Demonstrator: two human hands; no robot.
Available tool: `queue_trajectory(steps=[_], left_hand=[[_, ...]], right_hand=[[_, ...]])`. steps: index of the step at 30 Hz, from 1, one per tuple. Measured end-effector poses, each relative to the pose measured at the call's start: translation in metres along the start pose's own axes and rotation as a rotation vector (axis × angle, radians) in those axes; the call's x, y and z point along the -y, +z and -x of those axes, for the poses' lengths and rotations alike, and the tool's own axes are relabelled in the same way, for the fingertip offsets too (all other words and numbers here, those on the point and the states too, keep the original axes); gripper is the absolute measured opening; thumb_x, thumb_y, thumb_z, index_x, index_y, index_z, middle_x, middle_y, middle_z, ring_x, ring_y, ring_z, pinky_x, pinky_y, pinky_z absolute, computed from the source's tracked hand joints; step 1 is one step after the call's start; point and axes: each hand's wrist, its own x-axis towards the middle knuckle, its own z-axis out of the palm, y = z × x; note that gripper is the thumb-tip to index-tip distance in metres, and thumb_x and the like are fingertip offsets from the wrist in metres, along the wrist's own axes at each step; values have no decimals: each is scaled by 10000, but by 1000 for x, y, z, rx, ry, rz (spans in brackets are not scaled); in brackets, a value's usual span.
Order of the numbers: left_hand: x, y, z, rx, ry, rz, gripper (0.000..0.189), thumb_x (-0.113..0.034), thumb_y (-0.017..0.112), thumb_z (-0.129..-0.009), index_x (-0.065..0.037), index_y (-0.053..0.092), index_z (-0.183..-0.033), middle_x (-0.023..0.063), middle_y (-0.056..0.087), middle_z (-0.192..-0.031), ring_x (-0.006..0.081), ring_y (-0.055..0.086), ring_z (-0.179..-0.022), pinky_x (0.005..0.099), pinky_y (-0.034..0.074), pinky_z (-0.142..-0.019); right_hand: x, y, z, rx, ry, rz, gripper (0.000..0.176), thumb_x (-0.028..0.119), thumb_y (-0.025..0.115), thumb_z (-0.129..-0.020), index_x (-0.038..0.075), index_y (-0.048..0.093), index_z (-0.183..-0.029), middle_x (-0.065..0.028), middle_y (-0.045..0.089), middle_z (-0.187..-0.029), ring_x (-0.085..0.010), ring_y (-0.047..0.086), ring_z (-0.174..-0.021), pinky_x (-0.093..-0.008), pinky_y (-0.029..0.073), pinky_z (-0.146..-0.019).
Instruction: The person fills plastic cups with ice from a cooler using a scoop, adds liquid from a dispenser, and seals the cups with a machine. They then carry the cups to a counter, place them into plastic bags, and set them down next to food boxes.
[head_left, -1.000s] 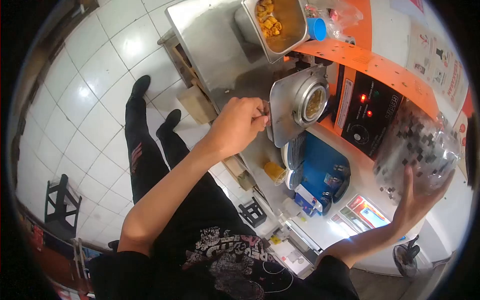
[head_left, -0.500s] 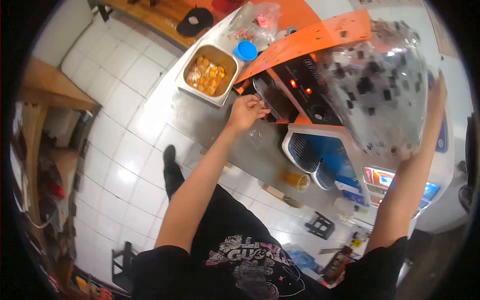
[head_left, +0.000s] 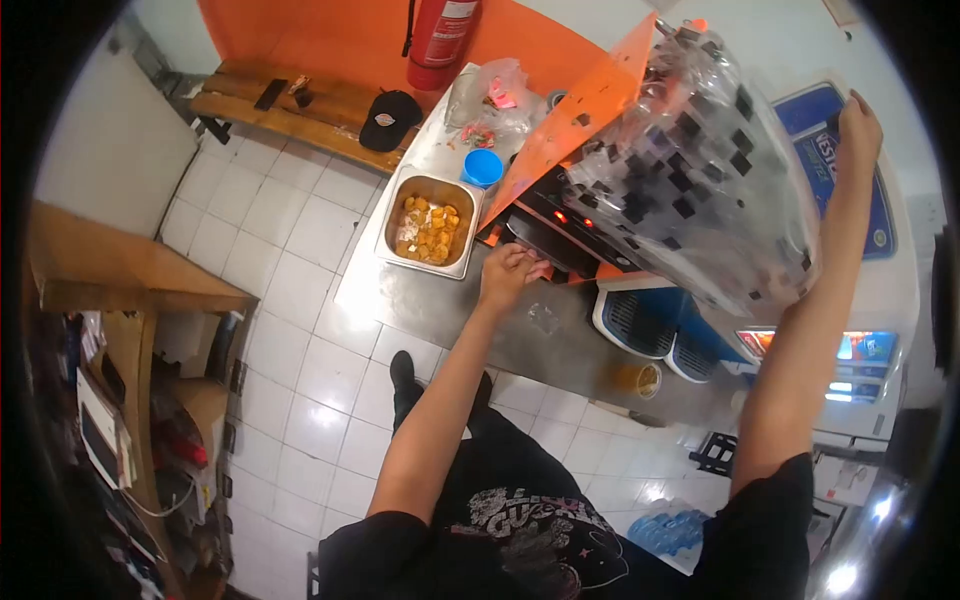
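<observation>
Plastic bag (head_left: 690, 170), gripped by right hand (head_left: 858, 125) fingers at 2 o'clock, hides much of the machine (head_left: 570, 225); left hand (head_left: 510, 272) fingers curl at its front, grasp unclear, over the bench (head_left: 420, 300).

There are two hands, the left hand (head_left: 510, 275) and the right hand (head_left: 858, 125). One clear patterned bag (head_left: 690, 170) shows, printed with black squares too many to count. One steel pan (head_left: 425, 267) holds a heap of fried pieces, more than a dozen. One blue cup (head_left: 483, 167) stands on the one steel table (head_left: 420, 300). One orange machine (head_left: 585, 105) shows two red lights (head_left: 563, 216). Two blue vents (head_left: 635, 320) sit side by side. There is one fire extinguisher (head_left: 440, 30), one black cap (head_left: 388, 118), one wooden bench (head_left: 300, 125), one yellow drink cup (head_left: 640, 378) and one black stool (head_left: 715, 455).
</observation>
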Motion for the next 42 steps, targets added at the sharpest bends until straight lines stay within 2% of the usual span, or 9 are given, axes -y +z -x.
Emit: queue_trajectory(steps=[8,21,23,24,26,34,37,39,42], left_hand=[[2,0,-12,34,70,-12,74,-39,609,-1076,17,621,-1123,138,739,-1101,261,781,-1048,324,660,-864],[-7,5,-3,72,-34,-213,207,-57,550,-1107,42,563,-1289,185,705,-1283,266,724,-1162,353,619,-1001],[-4,4,-3,80,-31,-230,193,-49,555,-1102,43,562,-1272,191,705,-1281,276,724,-1167,356,617,-1003],[-2,1,-2,73,-22,-202,170,-44,571,-1095,44,565,-1241,192,710,-1258,279,724,-1163,356,616,-999],[-4,0,-7,76,-3,-182,148,-38,586,-1088,44,569,-1209,193,715,-1236,282,724,-1159,357,615,-995],[-9,5,-5,125,7,-298,116,-24,604,-1065,16,587,-1173,136,722,-1129,234,727,-1086,334,606,-938],[-69,31,28,431,-136,-1146,391,-81,706,-1010,98,606,-1343,173,745,-1238,228,728,-1124,324,593,-963],[-173,157,136,582,285,-1267,365,-110,761,-963,23,702,-1298,171,796,-1059,227,764,-1049,329,592,-930],[-264,252,195,634,1177,-1542,747,-203,931,-766,-103,623,-1439,148,689,-1322,329,647,-1278,494,488,-1095]], right_hand=[[89,-98,226,-284,-171,-270,296,130,586,-1105,-8,704,-1339,-116,755,-1181,-150,697,-1040,-285,547,-936],[50,-98,190,-370,-177,-545,226,117,594,-1106,-14,697,-1259,-85,756,-1109,-144,691,-1033,-263,519,-972],[35,-151,164,618,-293,-722,636,336,567,-1107,6,363,-1611,-300,477,-1532,-401,485,-1366,-598,397,-1166],[48,-143,183,603,-275,-724,636,336,567,-1107,6,363,-1611,-300,477,-1532,-401,485,-1366,-598,397,-1166],[93,-111,237,-259,-7,-376,179,61,553,-1103,-11,691,-1191,-98,733,-1157,-160,682,-1060,-278,516,-987],[83,-128,300,-356,-268,-830,129,-62,542,-992,-15,662,-975,-74,600,-1110,-124,585,-957,-261,485,-870],[74,-137,301,-213,-237,-1001,198,4,489,-1005,-13,679,-954,-75,620,-1102,-135,594,-961,-271,470,-899],[77,-141,291,-215,-234,-1009,234,33,467,-1023,-15,685,-953,-70,631,-1092,-127,591,-962,-270,468,-901],[86,-142,292,-138,-6,-1186,269,87,460,-1047,-21,698,-986,-49,656,-1030,-110,585,-942,-260,463,-878]])
